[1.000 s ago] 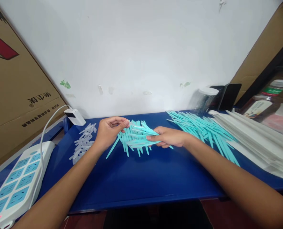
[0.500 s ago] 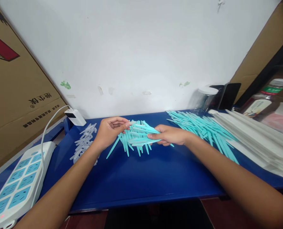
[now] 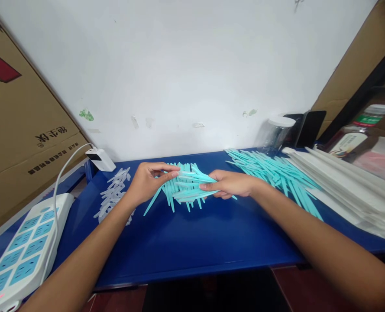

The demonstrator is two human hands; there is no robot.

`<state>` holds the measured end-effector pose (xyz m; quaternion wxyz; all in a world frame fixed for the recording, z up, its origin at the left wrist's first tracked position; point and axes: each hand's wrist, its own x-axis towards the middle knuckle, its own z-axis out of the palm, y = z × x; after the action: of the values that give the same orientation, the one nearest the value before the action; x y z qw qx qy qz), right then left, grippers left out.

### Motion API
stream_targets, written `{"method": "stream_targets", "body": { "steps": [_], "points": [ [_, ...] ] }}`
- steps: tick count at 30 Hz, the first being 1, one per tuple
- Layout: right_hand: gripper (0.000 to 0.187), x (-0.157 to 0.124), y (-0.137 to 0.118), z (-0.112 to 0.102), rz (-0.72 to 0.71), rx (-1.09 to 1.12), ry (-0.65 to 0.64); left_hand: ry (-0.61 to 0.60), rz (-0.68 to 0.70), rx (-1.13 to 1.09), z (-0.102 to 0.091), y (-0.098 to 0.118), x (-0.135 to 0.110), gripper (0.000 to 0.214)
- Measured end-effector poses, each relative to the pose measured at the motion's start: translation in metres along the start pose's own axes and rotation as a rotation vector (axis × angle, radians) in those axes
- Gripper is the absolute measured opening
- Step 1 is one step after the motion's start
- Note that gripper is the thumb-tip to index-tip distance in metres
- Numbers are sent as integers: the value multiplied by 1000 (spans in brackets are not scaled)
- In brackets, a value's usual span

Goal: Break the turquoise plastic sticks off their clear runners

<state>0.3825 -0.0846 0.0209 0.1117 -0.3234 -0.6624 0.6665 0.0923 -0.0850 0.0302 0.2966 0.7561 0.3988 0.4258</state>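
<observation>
Turquoise sticks (image 3: 201, 177) — slim, tapered, loosely fanned

® sign (image 3: 40, 145) printed beside Chinese characters (image 3: 52, 134) on cardboard box (image 3: 23, 104), smaller line (image 3: 53, 159) below unresolved, bottle label (image 3: 348, 143) not legible

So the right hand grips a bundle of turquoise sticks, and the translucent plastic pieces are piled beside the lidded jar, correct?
No: the head view shows the translucent plastic pieces piled near the left forearm, not the lidded jar. The right hand does grip a bundle of turquoise sticks.
</observation>
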Motion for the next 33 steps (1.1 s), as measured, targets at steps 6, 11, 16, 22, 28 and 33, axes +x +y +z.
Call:
{"method": "stream_targets", "body": {
  "steps": [6, 11, 16, 22, 28, 33],
  "points": [
    [55, -1, -3, 11, -3, -34, -27, -121, -13, -11, 6, 12, -4, 18],
    [56, -3, -6, 22, 23, -87, -21, -166, -37, 7, 6, 16, -6, 17],
    [55, -1, -7, 25, 30, -105, 17, -150, -11, 1, 4, 16, -6, 17],
    [58, 1, -4, 18, -59, -169, 71, -175, 34, -8, -5, 20, -3, 20],
    [58, -2, -7, 14, -111, -214, 125, -58, 65, 162, -17, 18, 2, 32],
    [57, -3, -6, 9, -119, -184, 157, -149, -40, 614, -59, -5, 9, 29]
  ]
}}
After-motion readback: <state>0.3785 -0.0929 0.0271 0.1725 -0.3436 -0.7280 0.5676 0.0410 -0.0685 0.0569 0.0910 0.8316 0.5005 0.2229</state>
